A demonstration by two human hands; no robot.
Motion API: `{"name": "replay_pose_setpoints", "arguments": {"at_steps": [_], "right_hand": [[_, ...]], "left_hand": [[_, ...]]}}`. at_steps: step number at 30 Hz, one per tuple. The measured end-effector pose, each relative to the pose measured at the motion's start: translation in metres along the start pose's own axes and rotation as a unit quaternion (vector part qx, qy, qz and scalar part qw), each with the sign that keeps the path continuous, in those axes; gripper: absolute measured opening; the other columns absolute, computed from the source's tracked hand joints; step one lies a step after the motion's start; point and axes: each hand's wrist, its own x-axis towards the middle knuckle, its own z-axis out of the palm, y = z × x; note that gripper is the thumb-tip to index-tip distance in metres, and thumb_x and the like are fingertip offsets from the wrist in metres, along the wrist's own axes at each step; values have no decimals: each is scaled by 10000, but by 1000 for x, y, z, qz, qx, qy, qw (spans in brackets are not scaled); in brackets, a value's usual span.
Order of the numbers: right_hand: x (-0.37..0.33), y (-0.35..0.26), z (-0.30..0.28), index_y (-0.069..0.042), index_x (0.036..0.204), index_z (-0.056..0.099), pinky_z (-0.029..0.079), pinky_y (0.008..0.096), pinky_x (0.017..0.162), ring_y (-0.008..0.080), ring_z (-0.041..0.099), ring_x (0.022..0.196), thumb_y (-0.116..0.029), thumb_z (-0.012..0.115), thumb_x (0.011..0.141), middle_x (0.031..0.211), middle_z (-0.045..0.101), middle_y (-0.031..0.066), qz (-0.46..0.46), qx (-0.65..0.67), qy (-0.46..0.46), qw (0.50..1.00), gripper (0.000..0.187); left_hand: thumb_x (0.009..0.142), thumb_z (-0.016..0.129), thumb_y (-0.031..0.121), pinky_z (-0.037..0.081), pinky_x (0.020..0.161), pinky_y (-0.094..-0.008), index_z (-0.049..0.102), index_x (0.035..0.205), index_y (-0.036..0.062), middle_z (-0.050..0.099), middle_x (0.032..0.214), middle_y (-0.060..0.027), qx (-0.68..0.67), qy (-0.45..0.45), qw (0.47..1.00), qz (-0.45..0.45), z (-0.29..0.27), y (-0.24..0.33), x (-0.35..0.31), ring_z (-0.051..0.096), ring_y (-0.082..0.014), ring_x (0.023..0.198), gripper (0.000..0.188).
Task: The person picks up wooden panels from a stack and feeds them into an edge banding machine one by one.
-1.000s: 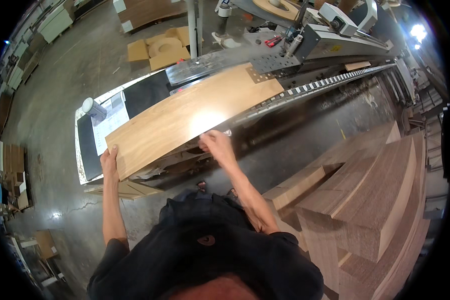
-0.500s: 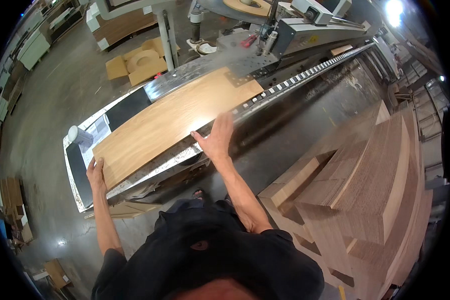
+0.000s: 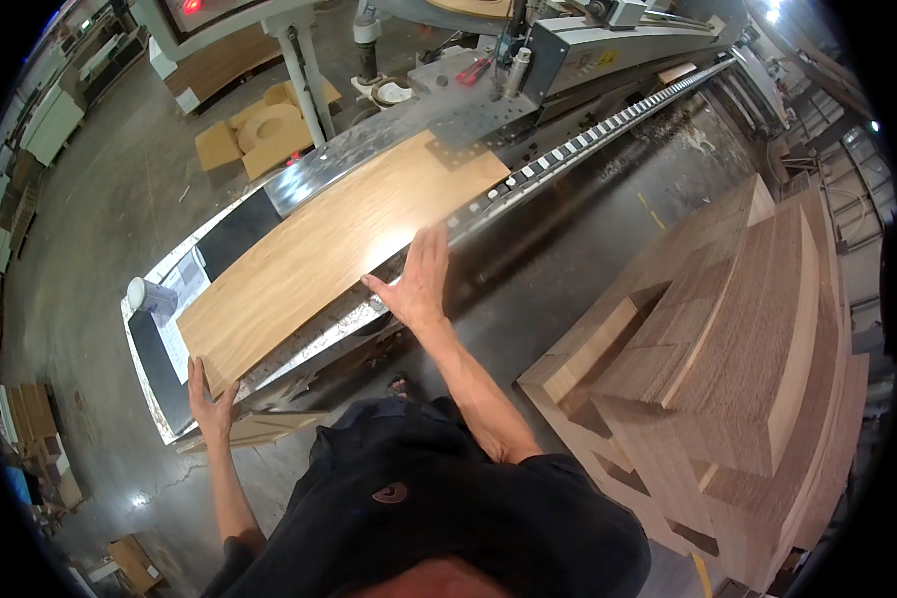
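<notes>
Since the wooden board (image 3: pixel 344 254) is lying lengthwise on the desk (image 3: pixel 309 344), far end beside the track of pale pads (image 3: pixel 568 149), two contact points are probably keeping it straight. Left hand (image 3: pixel 209 401) is cupping the near-left corner, fingers and thumb apart, not clenched. Right hand (image 3: pixel 419 287) is spreading open by the long near edge, thumb touching, seemingly just steadying, not really gripping.
</notes>
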Motion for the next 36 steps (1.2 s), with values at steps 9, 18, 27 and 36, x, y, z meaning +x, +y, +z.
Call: {"name": "replay_pose_setpoints", "arguments": {"at_steps": [9, 18, 27, 36], "right_hand": [[1, 2, 0, 214, 1355, 248, 173, 554, 1121, 488, 145, 1390, -471, 786, 678, 1424, 219, 418, -15, 33, 11, 999, 1103], [17, 27, -4, 221, 1337, 258, 189, 551, 1114, 503, 157, 1380, -426, 820, 649, 1400, 225, 443, -42, 50, 39, 997, 1099], [50, 68, -22, 239, 1291, 322, 213, 527, 1119, 488, 180, 1380, -426, 841, 610, 1392, 231, 445, -33, 49, 41, 997, 1084], [99, 137, -42, 181, 1329, 302, 243, 473, 1136, 478, 250, 1357, -429, 897, 504, 1442, 229, 374, -33, 82, 94, 992, 1186]], "left_hand": [[640, 806, 61, 337, 1081, -415, 539, 1332, 60, 390, 1458, -223, 53, 24, 997, 53, 0, -5, -1, 395, -340, 1339, 741], [612, 826, 145, 219, 1123, -474, 597, 1279, 80, 449, 1422, -210, 116, 7, 991, 59, 12, 10, 5, 404, -317, 1344, 708], [599, 841, 201, 172, 1138, -507, 615, 1261, 112, 452, 1428, -185, 162, -6, 986, 41, 45, 48, 17, 400, -300, 1351, 705], [635, 803, 167, 206, 1116, -504, 630, 1245, 87, 498, 1377, -218, 209, -14, 973, 96, 102, 83, 39, 439, -343, 1304, 639]]}}
